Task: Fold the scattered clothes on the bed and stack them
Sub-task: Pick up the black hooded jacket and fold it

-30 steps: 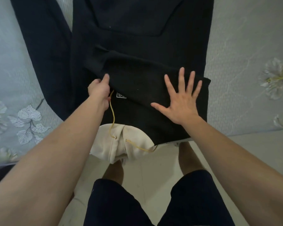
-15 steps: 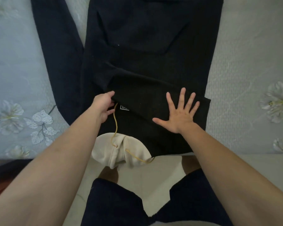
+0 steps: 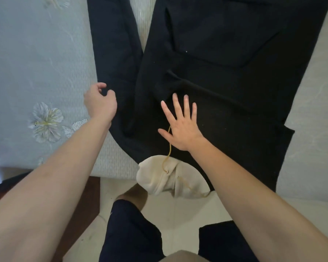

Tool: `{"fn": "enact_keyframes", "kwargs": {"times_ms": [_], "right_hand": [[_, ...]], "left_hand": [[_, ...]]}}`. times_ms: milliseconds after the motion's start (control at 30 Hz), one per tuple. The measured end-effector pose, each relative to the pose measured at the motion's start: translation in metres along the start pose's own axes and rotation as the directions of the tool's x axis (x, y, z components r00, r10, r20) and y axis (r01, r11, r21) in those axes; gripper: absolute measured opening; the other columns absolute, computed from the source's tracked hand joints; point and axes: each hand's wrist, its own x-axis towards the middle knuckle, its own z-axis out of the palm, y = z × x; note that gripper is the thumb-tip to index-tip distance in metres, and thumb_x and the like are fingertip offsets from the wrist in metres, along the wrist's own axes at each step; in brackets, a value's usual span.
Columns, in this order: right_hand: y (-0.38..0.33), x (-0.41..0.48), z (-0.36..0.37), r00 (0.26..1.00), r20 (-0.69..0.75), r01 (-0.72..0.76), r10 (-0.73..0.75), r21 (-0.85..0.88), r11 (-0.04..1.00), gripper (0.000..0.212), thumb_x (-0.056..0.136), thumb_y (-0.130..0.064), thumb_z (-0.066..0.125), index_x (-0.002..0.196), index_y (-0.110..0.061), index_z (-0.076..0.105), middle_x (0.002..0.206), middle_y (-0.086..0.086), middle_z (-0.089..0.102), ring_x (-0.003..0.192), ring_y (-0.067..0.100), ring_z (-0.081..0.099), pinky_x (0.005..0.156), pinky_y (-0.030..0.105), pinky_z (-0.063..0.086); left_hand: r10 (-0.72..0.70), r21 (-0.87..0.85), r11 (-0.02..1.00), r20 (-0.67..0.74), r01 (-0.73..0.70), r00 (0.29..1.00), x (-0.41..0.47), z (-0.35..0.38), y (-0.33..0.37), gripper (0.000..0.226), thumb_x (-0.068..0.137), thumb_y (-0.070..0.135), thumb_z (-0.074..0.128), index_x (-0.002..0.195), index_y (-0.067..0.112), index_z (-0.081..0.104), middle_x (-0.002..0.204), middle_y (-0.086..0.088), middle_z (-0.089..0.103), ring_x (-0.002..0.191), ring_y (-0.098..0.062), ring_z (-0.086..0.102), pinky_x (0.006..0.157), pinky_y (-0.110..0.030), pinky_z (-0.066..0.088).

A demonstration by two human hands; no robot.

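I press my right hand [image 3: 180, 127], open and flat, on the black hoodie [image 3: 225, 76] spread on the bed [image 3: 36, 59] to pin its fold, while my left hand [image 3: 100, 103], loosely curled and empty, reaches its sleeve [image 3: 116, 59].

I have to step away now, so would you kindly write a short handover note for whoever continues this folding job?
Left hand: curled at the edge of the black hoodie's left sleeve; whether it grips is unclear.
Right hand: open, flat on the folded-over part of the black hoodie.
The hoodie lies on the bed, its cream-lined hood hanging over the near edge, yellow drawstring showing.
Done: one sleeve folded across.
Left: fold the other sleeve, hood and body, then stack. No stack is visible.
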Motion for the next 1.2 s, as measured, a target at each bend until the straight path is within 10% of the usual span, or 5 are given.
{"fn": "enact_keyframes", "kwargs": {"times_ms": [200,500,700,1000,1200], "right_hand": [[-0.004,0.010,0.021,0.999,-0.028,-0.048,0.046,-0.092,0.995,0.091,0.089,-0.075,0.025,0.158,-0.031,-0.014,0.163,0.013,-0.028,0.146,0.043,-0.029,0.117,0.065,-0.008],[-0.006,0.009,0.023,0.995,-0.039,-0.098,0.093,-0.140,0.985,0.095,0.086,-0.077,0.027,0.158,-0.030,-0.014,0.163,0.013,-0.027,0.147,0.043,-0.027,0.117,0.066,-0.006],[-0.009,0.010,0.025,0.993,-0.028,-0.115,0.112,-0.174,0.978,0.097,0.084,-0.078,0.027,0.157,-0.031,-0.017,0.162,0.012,-0.029,0.147,0.043,-0.028,0.118,0.065,-0.006],[-0.008,0.005,-0.007,0.997,0.069,-0.052,0.039,0.200,0.978,0.086,0.092,-0.062,0.052,0.160,-0.034,0.009,0.167,0.002,-0.016,0.151,0.031,-0.024,0.120,0.054,-0.013],[0.045,-0.022,-0.082,0.840,0.261,-0.163,0.476,0.958,-0.238,0.048,0.101,-0.048,0.047,0.144,-0.025,0.049,0.134,0.004,0.061,0.121,0.020,0.061,0.106,0.042,0.047]], "left_hand": [[-0.182,-0.224,0.953,0.110,0.203,0.977,0.051,0.020,-0.001,0.079,0.081,0.049,0.076,0.142,0.017,0.038,0.139,0.000,0.047,0.121,-0.015,0.049,0.094,-0.024,0.040],[-0.195,-0.535,0.812,0.126,0.232,0.973,0.103,-0.002,-0.008,0.034,0.070,0.024,0.086,0.091,0.021,0.059,0.096,0.000,0.072,0.088,-0.017,0.071,0.078,-0.040,0.061],[-0.202,-0.644,0.662,0.339,0.383,0.919,0.129,-0.034,-0.043,0.062,0.063,0.003,0.078,0.122,0.004,0.057,0.110,-0.019,0.071,0.097,-0.036,0.071,0.074,-0.050,0.060],[0.482,-0.249,0.827,-0.149,-0.504,0.864,0.044,-0.038,0.048,0.063,0.096,0.022,0.052,0.147,-0.007,0.031,0.153,-0.019,0.038,0.144,-0.026,0.036,0.113,-0.005,0.014],[0.961,0.195,0.193,0.159,-0.962,0.225,-0.051,0.024,0.052,0.034,0.083,0.011,0.063,0.117,0.010,0.060,0.132,-0.023,0.058,0.108,-0.042,0.061,0.085,-0.043,0.052]]}}
